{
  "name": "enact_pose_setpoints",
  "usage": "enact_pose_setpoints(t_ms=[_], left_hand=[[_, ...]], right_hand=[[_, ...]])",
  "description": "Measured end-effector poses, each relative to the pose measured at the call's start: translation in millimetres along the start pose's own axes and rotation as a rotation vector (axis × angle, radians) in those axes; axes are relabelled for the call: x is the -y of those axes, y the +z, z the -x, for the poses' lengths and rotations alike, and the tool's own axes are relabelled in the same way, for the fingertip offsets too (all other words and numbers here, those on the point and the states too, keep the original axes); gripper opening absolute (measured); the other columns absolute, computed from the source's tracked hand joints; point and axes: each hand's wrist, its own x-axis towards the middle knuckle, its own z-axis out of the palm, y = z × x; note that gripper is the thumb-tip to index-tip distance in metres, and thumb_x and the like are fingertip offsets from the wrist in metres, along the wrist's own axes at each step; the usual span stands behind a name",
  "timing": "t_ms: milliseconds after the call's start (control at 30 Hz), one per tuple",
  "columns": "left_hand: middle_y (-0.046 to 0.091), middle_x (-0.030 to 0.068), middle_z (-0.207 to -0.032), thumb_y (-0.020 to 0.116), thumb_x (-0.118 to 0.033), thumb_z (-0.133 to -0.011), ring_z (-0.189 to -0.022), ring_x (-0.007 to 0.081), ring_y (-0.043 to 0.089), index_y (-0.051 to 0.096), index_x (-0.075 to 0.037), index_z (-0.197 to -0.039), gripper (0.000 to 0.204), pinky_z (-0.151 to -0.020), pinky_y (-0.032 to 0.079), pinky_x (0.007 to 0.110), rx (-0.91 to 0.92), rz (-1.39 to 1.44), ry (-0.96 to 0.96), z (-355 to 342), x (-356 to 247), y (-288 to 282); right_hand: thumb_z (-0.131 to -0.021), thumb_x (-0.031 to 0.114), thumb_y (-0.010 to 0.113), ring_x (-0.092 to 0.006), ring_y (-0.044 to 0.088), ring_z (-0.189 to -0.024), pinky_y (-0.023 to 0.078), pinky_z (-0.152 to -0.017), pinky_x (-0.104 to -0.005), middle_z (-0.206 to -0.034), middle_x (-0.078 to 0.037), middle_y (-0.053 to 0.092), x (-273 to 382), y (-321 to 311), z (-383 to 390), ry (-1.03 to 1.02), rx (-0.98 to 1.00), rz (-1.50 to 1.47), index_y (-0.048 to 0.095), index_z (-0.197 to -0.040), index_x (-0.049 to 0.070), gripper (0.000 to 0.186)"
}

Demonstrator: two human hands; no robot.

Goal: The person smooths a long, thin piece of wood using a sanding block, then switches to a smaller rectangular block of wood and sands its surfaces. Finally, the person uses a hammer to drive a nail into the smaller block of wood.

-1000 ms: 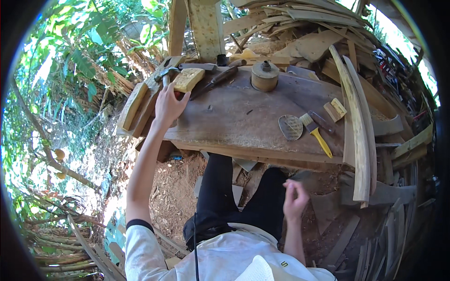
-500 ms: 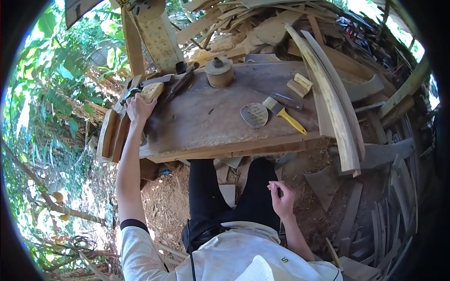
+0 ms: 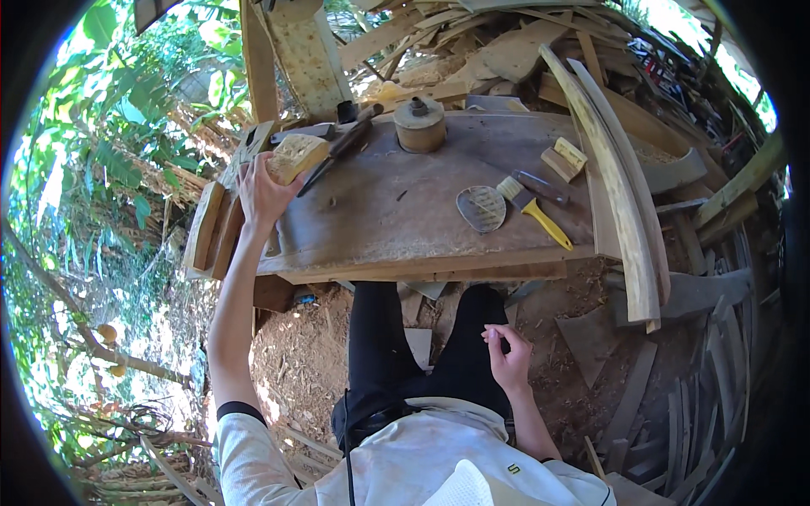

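Observation:
At the left end of the wooden bench, my left hand grips a pale yellowish wooden block, thumb on its near side. The block is tilted, and I cannot tell whether it touches the bench. Just right of it lies a long dark tool; a flat grey piece lies behind. My right hand hovers by my right thigh, fingers curled in with nothing visible in them.
A round lidded pot stands on the bench's far side. Rightward lie an oval disc, a yellow-handled brush, small wooden blocks and long curved wood strips. Scrap wood is heaped behind.
My left hand has come up and to the right with the wooden block, which now tilts. The whole view has shifted slightly. My right hand stays much as it was.

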Motion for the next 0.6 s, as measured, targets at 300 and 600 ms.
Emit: enact_pose_setpoints(t_ms=[300,600], left_hand=[[0.066,0.0109,-0.109,0.095,-0.031,-0.069,-0.107,0.0319,0.057,0.063,-0.007,-0.122,0.067,-0.102,0.045,0.046,0.148,0.441,0.045,95.6,-98.0,-20.9],[0.063,0.0183,-0.132,0.096,-0.038,-0.07,-0.128,0.039,0.055,0.038,-0.003,-0.157,0.11,-0.114,0.042,0.049,0.232,0.624,0.137,108.3,-136.1,-8.2]], right_hand=[[-0.098,0.001,0.069,-0.0242,0.074,-0.09,0.057,-0.084,-0.035,-0.102,-0.013,0.075,54.2,20.4,-81.7,-0.36,-0.154,0.129,0.072,-0.111,-0.001,0.014],[-0.099,0.029,0.072,-0.0421,0.047,-0.147,0.026,-0.128,-0.06,-0.149,-0.023,0.06,47.4,34.8,-198.6,-0.395,0.052,0.844,0.064,-0.143,0.0,0.054]])
